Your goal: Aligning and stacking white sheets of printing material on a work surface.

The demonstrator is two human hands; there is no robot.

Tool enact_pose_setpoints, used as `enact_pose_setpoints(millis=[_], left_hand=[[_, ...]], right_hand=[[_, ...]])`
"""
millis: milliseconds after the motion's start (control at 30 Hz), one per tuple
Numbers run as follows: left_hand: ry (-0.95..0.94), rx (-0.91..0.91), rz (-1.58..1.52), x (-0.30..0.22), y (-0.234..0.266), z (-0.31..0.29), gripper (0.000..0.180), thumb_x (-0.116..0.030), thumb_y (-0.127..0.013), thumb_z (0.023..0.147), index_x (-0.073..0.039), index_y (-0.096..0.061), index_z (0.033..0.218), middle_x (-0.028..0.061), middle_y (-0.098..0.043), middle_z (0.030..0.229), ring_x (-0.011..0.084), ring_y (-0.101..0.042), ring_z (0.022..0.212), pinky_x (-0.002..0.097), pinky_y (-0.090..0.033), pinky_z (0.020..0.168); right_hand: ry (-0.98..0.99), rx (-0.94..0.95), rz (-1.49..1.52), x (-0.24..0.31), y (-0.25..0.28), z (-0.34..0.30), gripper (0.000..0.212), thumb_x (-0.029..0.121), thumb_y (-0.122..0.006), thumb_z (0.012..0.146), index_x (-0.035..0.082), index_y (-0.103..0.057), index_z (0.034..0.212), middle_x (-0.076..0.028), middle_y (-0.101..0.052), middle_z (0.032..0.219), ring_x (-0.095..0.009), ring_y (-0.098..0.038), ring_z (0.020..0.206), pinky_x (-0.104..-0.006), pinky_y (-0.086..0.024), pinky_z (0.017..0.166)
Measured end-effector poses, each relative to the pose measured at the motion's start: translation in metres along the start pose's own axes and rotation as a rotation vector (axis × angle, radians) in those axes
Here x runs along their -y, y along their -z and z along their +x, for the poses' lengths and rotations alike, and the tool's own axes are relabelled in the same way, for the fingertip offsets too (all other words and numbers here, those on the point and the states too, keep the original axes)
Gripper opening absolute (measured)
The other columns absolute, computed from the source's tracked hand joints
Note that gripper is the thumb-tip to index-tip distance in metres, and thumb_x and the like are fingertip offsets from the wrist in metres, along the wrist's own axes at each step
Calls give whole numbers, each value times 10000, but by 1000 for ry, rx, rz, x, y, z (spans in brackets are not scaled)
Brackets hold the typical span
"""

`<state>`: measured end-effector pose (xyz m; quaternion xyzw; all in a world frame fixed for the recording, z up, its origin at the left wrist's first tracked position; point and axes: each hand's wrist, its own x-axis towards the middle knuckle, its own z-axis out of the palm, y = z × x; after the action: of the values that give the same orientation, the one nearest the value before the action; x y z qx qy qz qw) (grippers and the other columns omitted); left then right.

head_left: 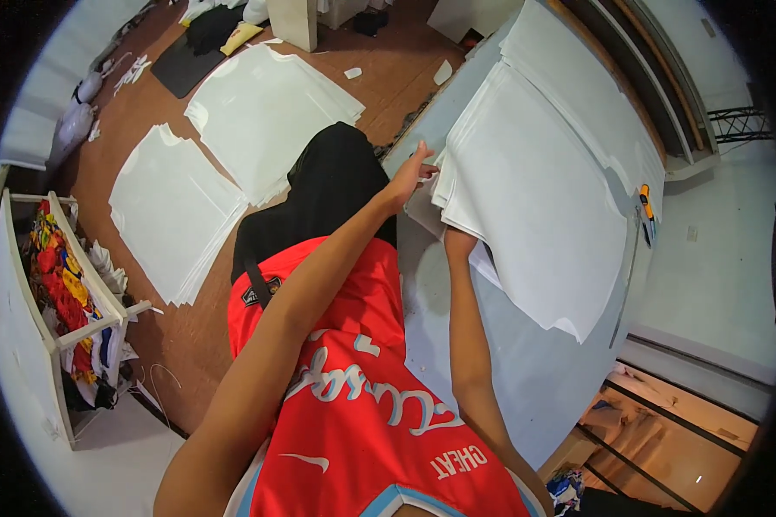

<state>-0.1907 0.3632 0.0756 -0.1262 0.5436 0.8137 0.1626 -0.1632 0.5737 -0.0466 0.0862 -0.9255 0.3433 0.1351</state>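
Observation:
A thick stack of white shirt-shaped cut pieces [539, 194] lies on the pale blue-grey table [435, 297] to my right. Its near left edge is raised and fanned into several layers. My left hand [409, 177] is at this edge, one finger stretched out and the others bent beside the layers. My right hand reaches in below the raised pieces and is hidden from the wrist on; only the forearm shows. Whether the pieces are cloth or paper cannot be made out.
More white cut pieces lie on the brown floor in two stacks, one farther [263, 112] and one nearer [172, 211]. An orange-handled cutter [645, 203] rests at the table's right edge. A white-framed rack [86, 332] with colourful cloth stands left.

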Motion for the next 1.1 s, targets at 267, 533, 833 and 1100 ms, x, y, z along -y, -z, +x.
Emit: enact_pose_setpoints(millis=[267, 533, 833, 1100], left_hand=[[131, 71, -14, 14, 21, 2, 943, -801, -181, 843, -102, -309, 1463, 219, -492, 1310, 287, -506, 1154, 421, -392, 974], [83, 175, -45, 3, 2, 7, 979, -818, -150, 828, -97, -255, 1482, 250, -479, 1347, 315, -482, 1241, 434, -359, 1027], [81, 130, -23, 3, 4, 3, 937, -793, -170, 852, -97, -311, 1463, 203, -543, 1265, 282, -533, 1151, 426, -390, 989], [131, 224, 106, 3, -3, 0, 935, -789, -196, 855, -88, -301, 1465, 197, -538, 1241, 264, -541, 1102, 411, -411, 949]], right_hand=[[34, 383, -606, 26, 2, 14, 550, 311, -504, 928, 78, -390, 1412, -129, -362, 1479, -312, -312, 1374, -443, -218, 1143], [96, 71, 0, -15, 22, 17, 513, 273, -594, 881, 68, -489, 1339, -177, -461, 1392, -333, -401, 1310, -423, -267, 1122], [107, 149, -81, 34, 41, 20, 511, 240, -704, 805, 46, -563, 1256, -190, -543, 1304, -352, -471, 1248, -429, -314, 1084], [-168, 105, 74, 106, 64, 4, 286, 201, -716, 817, -5, -675, 1012, -187, -688, 936, -293, -668, 826, -374, -506, 787]])
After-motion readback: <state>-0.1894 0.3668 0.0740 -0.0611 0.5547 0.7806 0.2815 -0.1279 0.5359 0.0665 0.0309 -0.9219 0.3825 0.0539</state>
